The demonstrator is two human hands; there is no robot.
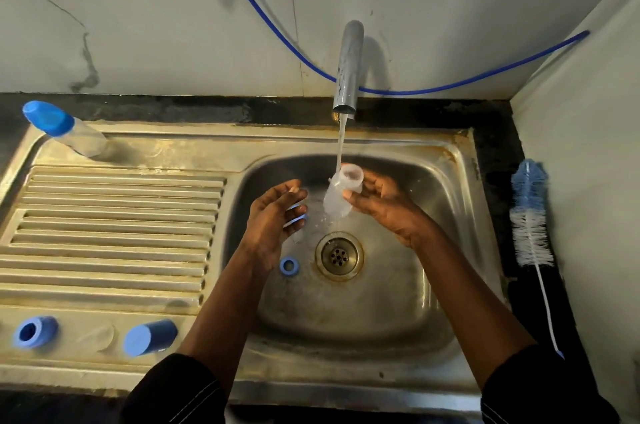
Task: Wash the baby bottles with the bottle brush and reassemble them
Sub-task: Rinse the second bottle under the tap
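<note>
My right hand grips a clear, capless bottle body, tilted under the running water from the tap over the sink basin. My left hand is just left of the stream with fingers curled round a small blue-and-clear part, mostly hidden by the fingers. A blue ring lies on the basin floor beside the drain. The blue-and-white bottle brush lies on the dark counter to the right of the sink.
On the drainboard an assembled bottle with a blue cap stands at the back left. A blue collar and a blue cap lie near its front edge. A blue hose hangs along the wall.
</note>
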